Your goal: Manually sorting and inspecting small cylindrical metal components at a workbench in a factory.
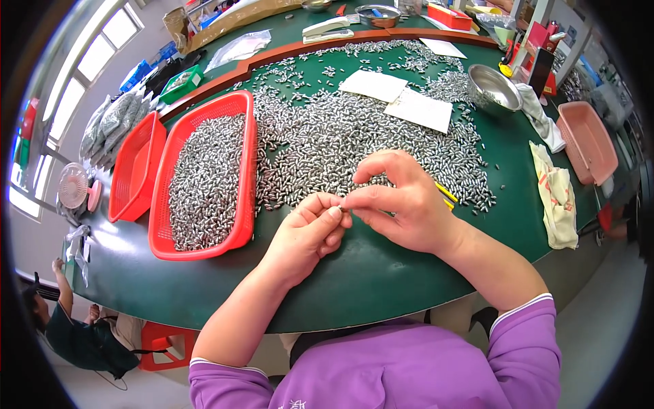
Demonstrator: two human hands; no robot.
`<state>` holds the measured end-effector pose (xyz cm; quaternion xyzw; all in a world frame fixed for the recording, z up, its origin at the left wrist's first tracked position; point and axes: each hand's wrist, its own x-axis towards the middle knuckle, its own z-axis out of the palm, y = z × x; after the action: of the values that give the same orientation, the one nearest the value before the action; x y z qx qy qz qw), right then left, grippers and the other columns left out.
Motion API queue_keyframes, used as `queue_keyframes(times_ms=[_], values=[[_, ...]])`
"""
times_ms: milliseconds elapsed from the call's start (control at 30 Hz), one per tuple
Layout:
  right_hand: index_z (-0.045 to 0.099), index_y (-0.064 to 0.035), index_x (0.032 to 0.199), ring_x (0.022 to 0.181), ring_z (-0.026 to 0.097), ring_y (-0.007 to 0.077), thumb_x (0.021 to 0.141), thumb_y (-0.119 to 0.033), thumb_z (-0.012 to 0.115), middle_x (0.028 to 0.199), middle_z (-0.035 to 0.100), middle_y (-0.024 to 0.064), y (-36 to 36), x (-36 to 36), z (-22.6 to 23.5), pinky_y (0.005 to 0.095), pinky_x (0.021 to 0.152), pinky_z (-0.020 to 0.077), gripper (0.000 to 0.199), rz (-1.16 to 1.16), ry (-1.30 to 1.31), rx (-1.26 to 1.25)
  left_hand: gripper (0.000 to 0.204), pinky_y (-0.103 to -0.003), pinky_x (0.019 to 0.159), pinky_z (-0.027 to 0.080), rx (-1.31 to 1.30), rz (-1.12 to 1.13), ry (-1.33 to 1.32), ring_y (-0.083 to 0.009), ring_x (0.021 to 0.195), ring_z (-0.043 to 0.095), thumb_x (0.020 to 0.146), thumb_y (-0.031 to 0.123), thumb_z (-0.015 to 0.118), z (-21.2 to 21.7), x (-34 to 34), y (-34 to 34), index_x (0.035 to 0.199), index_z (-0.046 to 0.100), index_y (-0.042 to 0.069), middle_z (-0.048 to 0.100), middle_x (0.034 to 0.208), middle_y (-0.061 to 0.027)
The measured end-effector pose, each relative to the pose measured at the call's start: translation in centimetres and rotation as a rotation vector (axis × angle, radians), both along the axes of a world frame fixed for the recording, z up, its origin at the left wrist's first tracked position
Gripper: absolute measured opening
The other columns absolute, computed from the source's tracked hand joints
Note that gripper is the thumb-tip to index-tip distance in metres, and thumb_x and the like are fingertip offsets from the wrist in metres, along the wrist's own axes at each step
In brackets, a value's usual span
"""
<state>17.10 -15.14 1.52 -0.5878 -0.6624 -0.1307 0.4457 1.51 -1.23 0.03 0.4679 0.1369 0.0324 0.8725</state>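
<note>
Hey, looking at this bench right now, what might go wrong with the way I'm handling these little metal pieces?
1. The left hand and right hand pinch one small metal piece at the fingertips above bare tabletop; a slip would probably send it rolling on the green table.
2. The loose pile of metal pieces spreads close to the right wrist, so a sweep might scatter it.
3. The full red basket sits beside the left hand; a nudge may spill it.

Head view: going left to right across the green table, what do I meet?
Empty red basket → red basket full of small metal parts → left hand → right hand → floral cloth → pink tray.
</note>
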Motion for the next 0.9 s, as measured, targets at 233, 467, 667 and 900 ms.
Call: queue_keyframes(times_ms=[233,467,667,900], values=[[0.071,-0.0155,0.090,0.096,0.060,0.0250,0.070,-0.011,0.076,0.102,0.058,0.0038,-0.2,0.1,0.0,0.0376,0.081,0.0483,0.021,-0.033,-0.070,-0.018,0.012,-0.018,0.054,0.034,-0.001,0.005,0.013,-0.0045,0.065,0.044,0.100,0.016,0.054,-0.1,0.0,-0.1,0.109,0.054,0.007,0.059,0.088,0.0001],[0.067,-0.0102,0.094,0.092,0.059,0.0274,0.077,-0.010,0.072,0.097,0.060,0.0062,-1.1,1.5,1.2,0.0398,0.081,0.0493,0.018,-0.412,-0.121,-0.196,0.012,-0.017,0.053,0.031,0.057,0.035,-0.003,-0.0040,0.062,0.041,0.098,0.018,0.057,0.0,-0.2,0.6,0.106,0.056,0.008,0.056,0.083,0.0007],[0.065,-0.0078,0.091,0.087,0.062,0.0285,0.080,-0.019,0.070,0.088,0.062,0.0098,-2.7,3.1,0.7,0.0410,0.077,0.0519,0.016,-0.619,-0.094,-0.468,0.009,-0.022,0.062,0.040,0.544,0.171,0.139,-0.0048,0.067,0.047,0.092,0.012,0.062,0.8,-0.2,-0.1,0.095,0.061,0.004,0.055,0.080,0.0032],[0.062,-0.0053,0.088,0.081,0.063,0.0309,0.080,-0.020,0.069,0.085,0.062,0.0113,-2.5,3.6,0.0,0.0439,0.072,0.0520,0.018,-0.574,-0.105,-0.525,0.013,-0.027,0.060,0.043,1.156,0.148,0.227,-0.0104,0.062,0.050,0.087,0.013,0.065,1.6,-0.4,-0.3,0.093,0.062,0.003,0.055,0.069,-0.0019]])
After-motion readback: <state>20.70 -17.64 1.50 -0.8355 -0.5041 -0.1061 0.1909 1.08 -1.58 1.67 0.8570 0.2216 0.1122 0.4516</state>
